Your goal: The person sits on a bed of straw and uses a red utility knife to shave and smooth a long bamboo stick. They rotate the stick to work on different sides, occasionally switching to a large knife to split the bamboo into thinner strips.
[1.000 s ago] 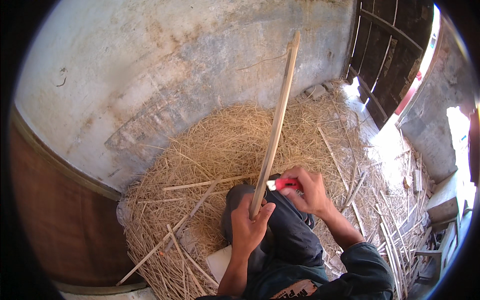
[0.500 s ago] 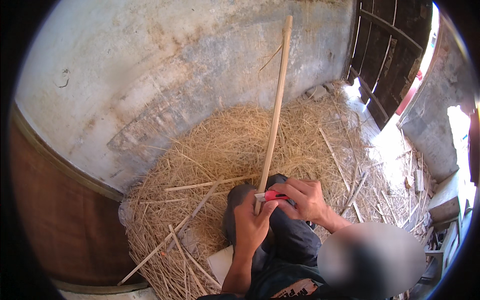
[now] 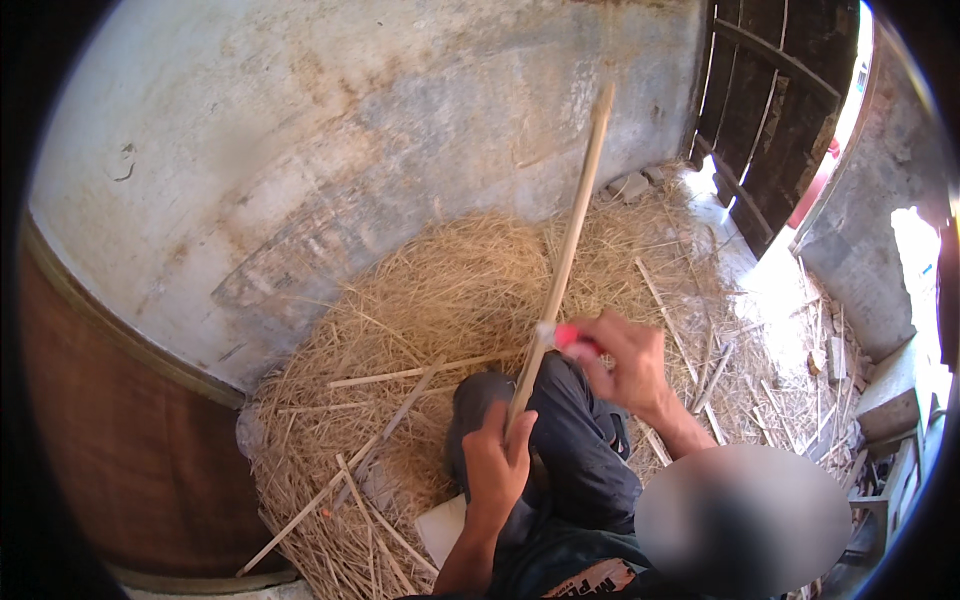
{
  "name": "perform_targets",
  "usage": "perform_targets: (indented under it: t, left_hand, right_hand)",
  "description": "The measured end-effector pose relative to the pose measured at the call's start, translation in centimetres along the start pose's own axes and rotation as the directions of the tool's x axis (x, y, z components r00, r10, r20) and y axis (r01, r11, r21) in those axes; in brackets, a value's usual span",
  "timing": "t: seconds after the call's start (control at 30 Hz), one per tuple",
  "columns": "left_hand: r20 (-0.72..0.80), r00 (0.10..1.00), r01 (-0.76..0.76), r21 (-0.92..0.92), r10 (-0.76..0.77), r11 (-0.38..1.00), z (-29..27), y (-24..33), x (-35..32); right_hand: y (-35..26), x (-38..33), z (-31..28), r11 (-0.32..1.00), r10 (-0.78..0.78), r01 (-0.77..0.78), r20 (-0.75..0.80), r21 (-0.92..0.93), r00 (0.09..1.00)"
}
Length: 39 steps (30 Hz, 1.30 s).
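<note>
A long, pale wooden stick (image 3: 573, 225) rises at a slant from my lap toward the plastered wall. Its lower end is gripped in my left hand (image 3: 495, 455), close by my knee. My right hand (image 3: 625, 362) is closed around a red-handled utility knife (image 3: 568, 336), partly smeared by motion. The knife's pale blade end lies against or just in front of the stick, above my left hand; whether it touches cannot be told. My dark trousers (image 3: 585, 425) show beneath both hands.
Straw and shavings (image 3: 450, 275) cover the floor, with several loose wooden strips (image 3: 385, 423) lying across them. A stained wall (image 3: 300, 150) stands ahead, a dark plank door (image 3: 765, 110) at the far right, and a brown panel (image 3: 120, 420) at the left. Blocks (image 3: 890, 395) sit at right.
My right hand has moved the knife up and away along the stick. My left hand has come slightly nearer, and the stick's top has tilted right and dropped. A thin sliver near its top no longer shows.
</note>
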<state>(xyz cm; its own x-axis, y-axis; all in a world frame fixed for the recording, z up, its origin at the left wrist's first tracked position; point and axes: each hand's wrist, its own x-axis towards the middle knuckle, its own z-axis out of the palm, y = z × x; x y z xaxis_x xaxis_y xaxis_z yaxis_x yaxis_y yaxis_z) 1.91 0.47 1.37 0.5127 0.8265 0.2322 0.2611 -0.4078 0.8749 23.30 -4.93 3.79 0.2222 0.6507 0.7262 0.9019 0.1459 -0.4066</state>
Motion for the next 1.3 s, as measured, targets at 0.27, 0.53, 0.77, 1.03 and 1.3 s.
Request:
perform_targets:
  t: [0.27, 0.53, 0.77, 1.03, 1.3]
  left_hand:
    - [0.065, 0.991, 0.113, 0.083, -0.118, 0.99, -1.3, -2.6, -3.5]
    - [0.081, 0.991, 0.09, 0.138, -0.102, 0.986, -2.2, -5.4, -4.8]
    - [0.092, 0.989, 0.095, 0.208, -0.116, 0.973, -3.0, -7.0, -6.5]
    - [0.158, 0.967, 0.183, 0.11, -0.199, 0.977, -4.2, -8.3, -7.2]
    - [0.381, 0.912, 0.084, 0.194, -0.154, 0.977, -6.4, -10.0, -5.2]
  right_hand:
    - [6.3, 3.2, -1.2, 0.974, 0.217, -0.221, -0.085, -0.04, 0.972]
    - [6.6, 2.7, 0.0, 0.972, 0.225, -0.233, -0.136, -0.043, 0.965]
    - [8.7, 3.2, 0.0, 0.98, 0.154, -0.173, -0.181, -0.096, 0.971]
    - [8.4, 3.3, 0.4, 0.979, 0.196, -0.201, -0.147, -0.019, 0.969]
    - [6.2, 2.8, -0.5, 0.752, 0.334, -0.345, 0.127, 0.562, 0.934]
